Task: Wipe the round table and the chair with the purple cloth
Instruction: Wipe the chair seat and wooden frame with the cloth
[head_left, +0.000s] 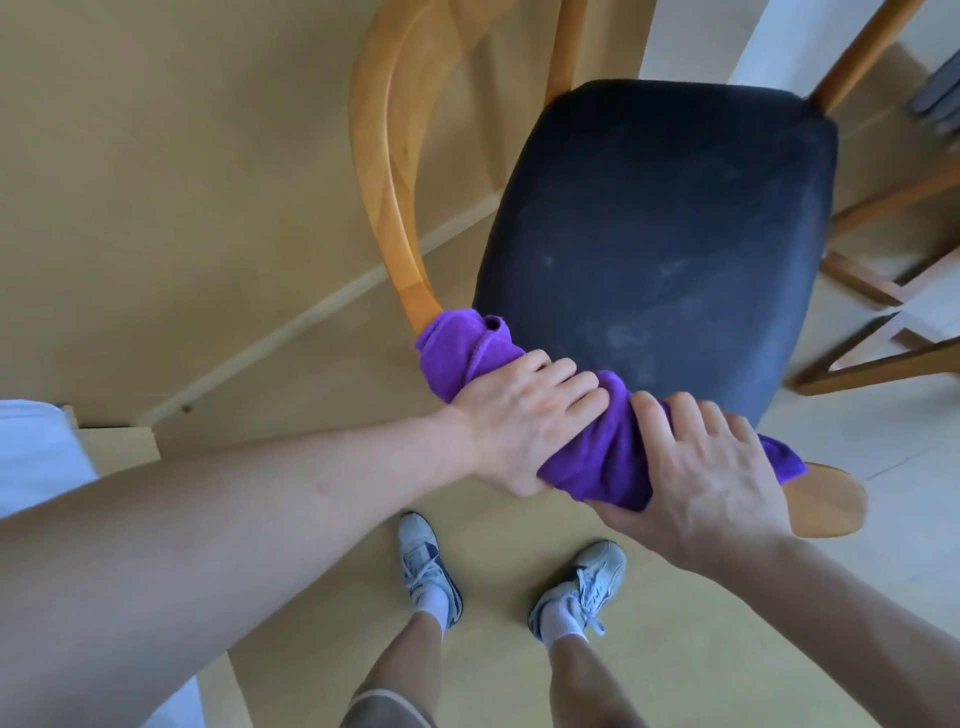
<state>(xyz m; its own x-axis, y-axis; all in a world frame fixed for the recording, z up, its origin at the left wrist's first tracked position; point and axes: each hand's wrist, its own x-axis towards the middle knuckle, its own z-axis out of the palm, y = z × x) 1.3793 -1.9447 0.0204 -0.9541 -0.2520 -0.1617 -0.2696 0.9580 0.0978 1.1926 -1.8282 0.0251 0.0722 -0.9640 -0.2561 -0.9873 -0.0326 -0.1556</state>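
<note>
A wooden chair with a dark blue padded seat (660, 228) stands just in front of me, seen from above. The purple cloth (602, 441) is wrapped around the chair's curved wooden top rail (395, 171) at its near part. My left hand (524, 421) grips the cloth on the left. Beside it on the right, my right hand (706, 467) is clasped over the same cloth. The rail under the cloth is hidden; its bare wooden end (826, 501) sticks out at the right. The round table is not clearly in view.
My two feet in grey sneakers (431, 566) stand on the yellowish floor just below the chair. Wooden furniture legs (872, 291) stand at the right. A pale wall panel with a strip fills the left side.
</note>
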